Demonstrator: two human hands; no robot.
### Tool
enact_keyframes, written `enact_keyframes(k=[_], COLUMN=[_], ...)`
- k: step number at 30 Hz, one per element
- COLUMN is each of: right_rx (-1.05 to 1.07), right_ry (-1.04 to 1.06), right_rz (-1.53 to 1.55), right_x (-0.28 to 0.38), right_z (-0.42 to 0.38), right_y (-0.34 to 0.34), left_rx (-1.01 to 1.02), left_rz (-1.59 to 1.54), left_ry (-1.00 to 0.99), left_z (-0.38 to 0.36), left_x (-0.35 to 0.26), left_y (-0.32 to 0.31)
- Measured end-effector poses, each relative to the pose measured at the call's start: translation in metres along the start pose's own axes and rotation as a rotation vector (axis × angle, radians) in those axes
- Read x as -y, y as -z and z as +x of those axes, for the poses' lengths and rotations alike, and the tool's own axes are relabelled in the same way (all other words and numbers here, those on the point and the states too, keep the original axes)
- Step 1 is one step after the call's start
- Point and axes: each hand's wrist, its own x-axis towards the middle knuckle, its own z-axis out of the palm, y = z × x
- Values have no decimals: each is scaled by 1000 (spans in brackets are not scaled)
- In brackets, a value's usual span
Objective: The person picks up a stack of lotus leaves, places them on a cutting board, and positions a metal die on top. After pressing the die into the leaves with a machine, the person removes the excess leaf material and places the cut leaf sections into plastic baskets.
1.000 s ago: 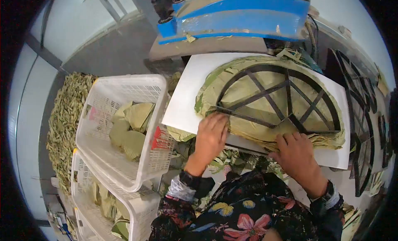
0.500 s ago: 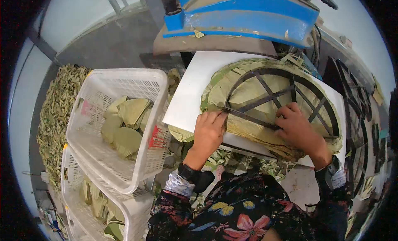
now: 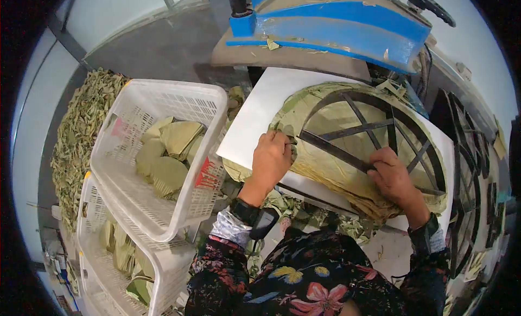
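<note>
A black metal cutting frame (image 3: 347, 131) with crossed bars lies on a thick stack of green leaves (image 3: 312, 158), which rests on a white board (image 3: 247, 118). My left hand (image 3: 272, 156) pinches the left edge of the leaf stack, just beside the frame's left corner. My right hand (image 3: 393, 177) has its fingers curled round the frame's straight front bar, near the middle. The leaves under the right palm are partly hidden.
White baskets (image 3: 217, 107) with cut leaf pieces (image 3: 171, 177) stand at left, beside a heap of loose leaves (image 3: 81, 142). A blue machine (image 3: 336, 25) is behind the board. More black frames (image 3: 467, 169) lie at right.
My left hand has left the frame's corner and now grips the leaf edge. The frame has shifted slightly right relative to the stack, with my right hand on it. The whole view has shifted slightly.
</note>
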Motion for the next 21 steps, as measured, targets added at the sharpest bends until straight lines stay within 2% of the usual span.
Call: enact_keyframes(k=[5,10,13,14,15,16,17,19,20,21], right_rx=[4,187,129,132,121,112,118,396,405,363], right_ry=[3,-26,10,11,-25,-65,-70,-221,-228,-219], right_rz=[47,35,80,82,-12,-103,-98,-324,-325,-441], right_x=[-9,-5,6,16,31,45,61,88,90,89], right_z=[-7,-3,1,4,7,8,6,-2,-6,-10], right_y=[-11,-13,2,12,23,29,28,24,18,8], left_rx=[31,81,101,4,-93,-89,-164,-284,-279,-185], left_rz=[19,-7,-102,-96,-89,-88,-148,-205,-214,-336], left_ry=[-35,-31,30,-4,-36,-30,-28,-86,-80,-37], left_z=[5,4,4,2,-1,-7,-15,-32,-45,-59], left_x=[6,14,8,7,6,3,-2,-17,-25,-34], left_y=[0,-1,5,7,8,12,16,22,21,20])
